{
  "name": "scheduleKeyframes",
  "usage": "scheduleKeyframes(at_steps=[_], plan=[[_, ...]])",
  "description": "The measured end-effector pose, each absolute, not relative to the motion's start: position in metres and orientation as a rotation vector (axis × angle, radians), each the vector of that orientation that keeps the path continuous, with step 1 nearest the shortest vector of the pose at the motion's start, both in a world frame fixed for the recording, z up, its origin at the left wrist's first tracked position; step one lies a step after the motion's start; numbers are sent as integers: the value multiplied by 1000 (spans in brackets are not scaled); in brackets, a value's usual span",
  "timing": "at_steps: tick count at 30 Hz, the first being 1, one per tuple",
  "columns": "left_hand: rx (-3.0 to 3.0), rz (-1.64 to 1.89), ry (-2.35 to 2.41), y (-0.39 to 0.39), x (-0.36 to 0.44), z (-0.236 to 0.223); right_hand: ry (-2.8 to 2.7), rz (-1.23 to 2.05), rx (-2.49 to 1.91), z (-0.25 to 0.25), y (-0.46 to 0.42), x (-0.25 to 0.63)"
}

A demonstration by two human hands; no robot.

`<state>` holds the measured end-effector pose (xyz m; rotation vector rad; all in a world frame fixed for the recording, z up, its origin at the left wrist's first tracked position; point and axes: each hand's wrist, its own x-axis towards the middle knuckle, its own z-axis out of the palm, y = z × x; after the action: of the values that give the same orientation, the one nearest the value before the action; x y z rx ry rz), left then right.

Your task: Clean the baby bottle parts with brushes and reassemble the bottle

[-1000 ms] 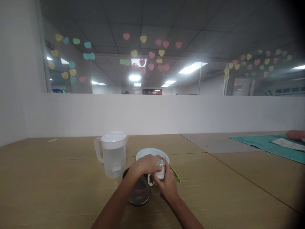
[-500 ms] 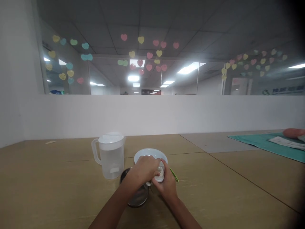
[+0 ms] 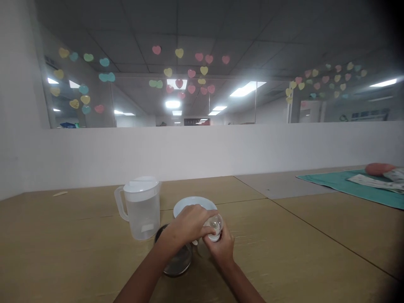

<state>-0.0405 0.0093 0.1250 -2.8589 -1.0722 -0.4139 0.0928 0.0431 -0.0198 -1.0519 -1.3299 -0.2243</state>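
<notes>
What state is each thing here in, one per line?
Clear-domed container: held; whether sealed, unclear.
Left hand: gripping it.
Right hand: gripping it.
Pitcher: upright, lid on.
Plate: flat, partly hidden.
Dark round dish: partly hidden.
Teal cloth: spread out.
Ceiling lights: lit.

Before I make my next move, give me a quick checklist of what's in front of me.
1. Right hand around the container: ok.
2. Left hand on the container's upper part: ok.
3. Pitcher upright, lid on: ok.
4. Full view of the dark dish: not ok, the left arm covers part.
5. Container's contents: cannot tell, the hands hide most of it.
</notes>
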Motion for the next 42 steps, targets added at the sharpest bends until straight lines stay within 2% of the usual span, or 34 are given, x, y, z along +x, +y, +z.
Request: scheduleKeyframes(at_steps=[6,10,17,24,27,32,35,42], plan=[[-2967,-1021,-1057,31,-49,120,-1332,-146,-1094,-15,41,94],[-2831,-906,-1203,45,-52,113,-1580,-294,-1073,-21,42,94],[-2671,-377,-1461,76,-54,82,-1607,-333,-1162,-23,48,96],[-2960,-117,-1486,85,-54,61,-1611,-322,-1175,-21,48,98],[-2982,-132,-1478,80,-57,71,-1606,-325,-1186,-22,49,98],[-3296,-582,-1175,62,-57,97,-1607,-272,-1203,-22,49,99],[-3354,-582,-1020,52,-51,100,-1606,-226,-1199,-22,49,99],[-3156,-601,-1101,54,-44,95,-1617,-283,-1187,-21,49,97]])
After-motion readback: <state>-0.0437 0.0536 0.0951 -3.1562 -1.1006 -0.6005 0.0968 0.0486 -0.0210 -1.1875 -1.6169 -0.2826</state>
